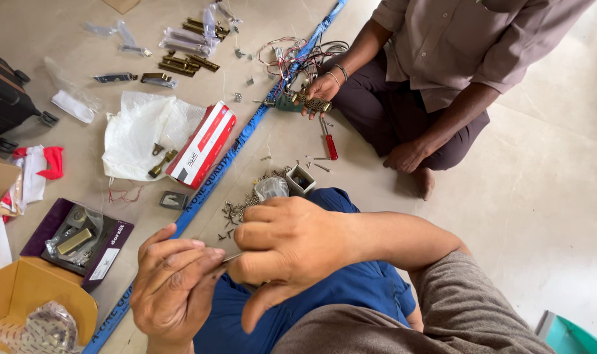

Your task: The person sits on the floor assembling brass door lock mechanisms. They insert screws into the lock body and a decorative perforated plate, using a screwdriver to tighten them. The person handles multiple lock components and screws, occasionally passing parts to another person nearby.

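Both hands (pixel 246 262) pinch a thin metal piece (pixel 231 257).

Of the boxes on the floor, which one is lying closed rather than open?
The red and white box, beside the white plastic bag. The purple box and the yellow cardboard box both lie open with contents showing.

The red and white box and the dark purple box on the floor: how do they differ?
The red and white box is long, narrow and closed; the dark purple box is wider, flatter and open, showing metal parts in plastic. The first lies by the blue strip, the second nearer the left hand.
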